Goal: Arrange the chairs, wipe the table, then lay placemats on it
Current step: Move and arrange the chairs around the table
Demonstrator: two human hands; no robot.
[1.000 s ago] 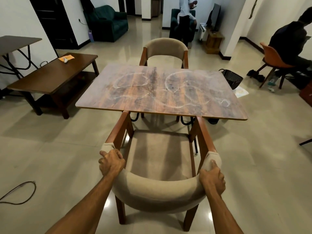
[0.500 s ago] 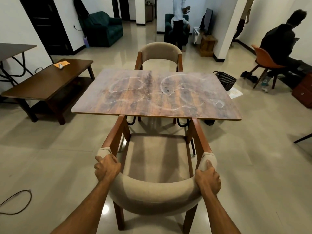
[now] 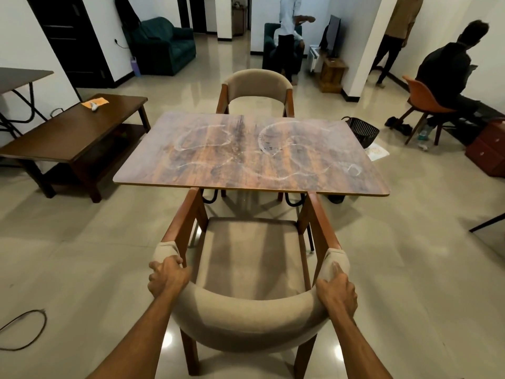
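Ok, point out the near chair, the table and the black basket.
near chair (image 3: 246,321), head view, padded backrest
table (image 3: 246,170), head view, bare top
black basket (image 3: 362,132), head view, side wall

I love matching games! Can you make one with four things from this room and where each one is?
Things:
1. near chair
2. far chair
3. black basket
4. orange sheet

Places:
A. on the dark low table
B. gripped at its backrest by the left hand and the right hand
C. on the floor by the far right corner of the dining table
D. at the dining table's far side

Pairs: 1-B, 2-D, 3-C, 4-A
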